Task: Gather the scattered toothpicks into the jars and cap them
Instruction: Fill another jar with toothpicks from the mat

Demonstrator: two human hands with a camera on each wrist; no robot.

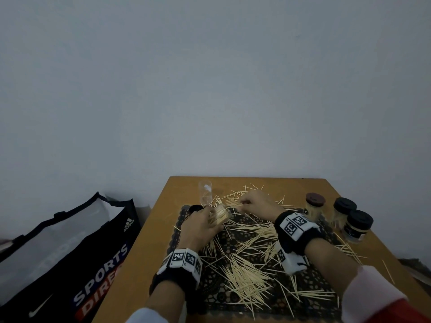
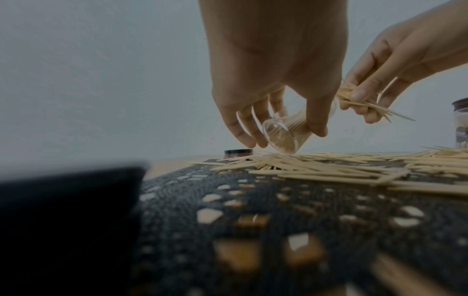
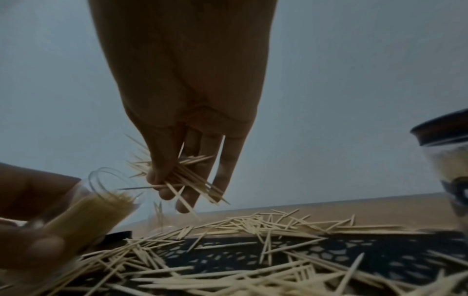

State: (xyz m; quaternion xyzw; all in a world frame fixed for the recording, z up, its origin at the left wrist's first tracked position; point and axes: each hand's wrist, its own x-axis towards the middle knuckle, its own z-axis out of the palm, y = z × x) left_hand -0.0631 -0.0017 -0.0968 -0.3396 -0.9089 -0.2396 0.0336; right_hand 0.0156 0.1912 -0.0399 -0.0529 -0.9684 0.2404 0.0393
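Wall point(image 1: 210, 78): plain pale grey, filling the upper view.
Table point(image 1: 149, 248): brown wood, standing against the wall.
Mat point(image 1: 210, 283): black lace, lying on the table.
Light: dim, even.

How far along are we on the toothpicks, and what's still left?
Done: three capped jars stand at the table's right, each holding toothpicks. In hand: the left hand tilts an open, partly filled jar while the right hand pinches a bundle of toothpicks near its mouth. Left: many scattered toothpicks cover the mat, a clear jar stands nearly empty, and a loose lid waits.
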